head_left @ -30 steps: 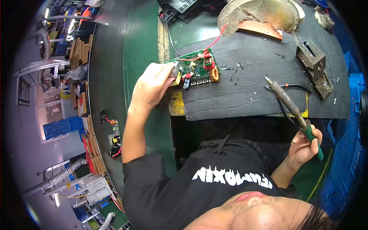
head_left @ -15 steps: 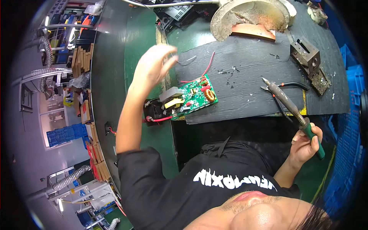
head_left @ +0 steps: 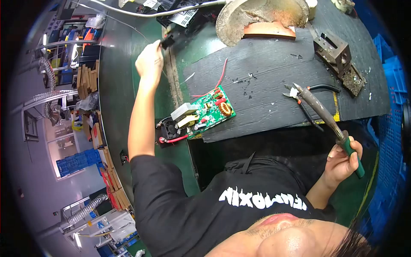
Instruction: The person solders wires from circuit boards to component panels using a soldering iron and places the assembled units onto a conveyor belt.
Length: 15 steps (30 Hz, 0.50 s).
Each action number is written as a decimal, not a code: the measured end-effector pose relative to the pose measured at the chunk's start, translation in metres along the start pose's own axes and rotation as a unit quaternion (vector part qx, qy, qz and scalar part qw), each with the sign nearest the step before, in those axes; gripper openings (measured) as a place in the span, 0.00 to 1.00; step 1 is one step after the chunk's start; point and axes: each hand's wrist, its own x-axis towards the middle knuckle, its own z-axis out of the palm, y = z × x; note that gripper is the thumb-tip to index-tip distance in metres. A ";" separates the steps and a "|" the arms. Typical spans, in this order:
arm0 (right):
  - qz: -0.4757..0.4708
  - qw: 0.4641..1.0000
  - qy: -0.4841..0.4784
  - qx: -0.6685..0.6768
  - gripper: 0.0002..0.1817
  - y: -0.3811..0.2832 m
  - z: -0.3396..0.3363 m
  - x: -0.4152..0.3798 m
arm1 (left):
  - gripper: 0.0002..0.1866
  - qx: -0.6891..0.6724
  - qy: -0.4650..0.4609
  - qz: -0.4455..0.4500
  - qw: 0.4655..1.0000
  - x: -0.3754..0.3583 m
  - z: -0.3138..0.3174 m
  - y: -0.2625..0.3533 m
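Observation:
My right hand [head_left: 342, 160] grips the green handle of a soldering iron [head_left: 322, 110], whose tip points up and left over the bench. Reaching to the back left, my left hand [head_left: 150, 62] is closed on a small black part [head_left: 168, 41], blurred by motion, with a pile of black parts just beyond it. A green circuit board [head_left: 212, 107] lies on the black mat, bearing a copper coil, a grey block and red wires. At its left end sits a black fan [head_left: 169, 128]. Wire cutters [head_left: 306, 107] lie open beneath the iron's tip.
A crusted round pot [head_left: 231, 25] stands at the back. Right of it is a metal iron stand [head_left: 334, 53] with a debris-filled tray. Black clippings lie on the mat [head_left: 257, 98]. Blue crates [head_left: 391, 85] border the right side. A white cable [head_left: 162, 11] crosses the back.
My left hand has moved left and farther back, from open fingers to closed on a small black part. The whole view has shifted slightly. My right hand still grips the soldering iron.

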 end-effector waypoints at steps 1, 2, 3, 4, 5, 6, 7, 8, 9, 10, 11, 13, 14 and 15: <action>-0.001 1.000 -0.010 0.002 0.18 0.000 -0.002 0.002 | 0.10 -0.001 -0.002 0.002 1.000 -0.007 -0.017 0.006; 0.004 1.000 -0.012 0.000 0.18 -0.001 -0.004 0.003 | 0.09 -0.051 0.002 -0.008 0.999 -0.013 -0.037 0.016; 0.006 1.000 -0.011 0.000 0.18 0.000 -0.005 0.003 | 0.09 -0.100 0.007 -0.018 0.995 -0.019 -0.053 0.024; 0.007 1.000 0.009 -0.021 0.18 0.001 -0.005 0.005 | 0.09 -0.118 0.011 -0.005 0.993 -0.025 -0.065 0.032; 0.008 0.999 0.028 -0.041 0.17 0.003 -0.005 0.006 | 0.10 -0.135 0.015 0.007 0.991 -0.030 -0.074 0.040; 0.012 0.999 0.025 -0.040 0.17 0.004 -0.004 0.007 | 0.10 -0.150 0.019 0.010 0.988 -0.033 -0.079 0.050; 0.021 0.999 0.013 -0.033 0.18 0.003 -0.003 0.009 | 0.11 -0.172 0.032 0.028 0.984 -0.033 -0.083 0.061; 0.030 0.999 0.000 -0.027 0.18 0.003 -0.002 0.011 | 0.10 -0.205 0.016 0.034 0.978 -0.034 -0.085 0.069; 0.032 0.999 -0.003 -0.027 0.18 0.003 0.000 0.012 | 0.08 -0.241 -0.001 0.042 0.970 -0.035 -0.086 0.075; 0.033 0.999 -0.015 -0.023 0.18 0.003 0.000 0.013 | 0.08 -0.242 -0.001 0.040 0.970 -0.037 -0.085 0.081; 0.033 0.999 -0.025 -0.020 0.18 0.002 0.001 0.013 | 0.07 -0.427 -0.082 -0.080 0.897 -0.037 -0.083 0.086; 0.033 0.999 -0.039 -0.010 0.18 0.002 0.000 0.014 | 0.07 -0.589 -0.158 -0.190 0.770 -0.034 -0.083 0.091; 0.034 0.998 -0.053 0.003 0.17 0.002 0.000 0.013 | 0.07 -0.645 -0.215 -0.242 0.693 -0.029 -0.085 0.091; 0.032 0.998 -0.049 0.000 0.17 0.002 -0.001 0.012 | 0.09 -0.690 -0.271 -0.291 0.605 -0.024 -0.087 0.092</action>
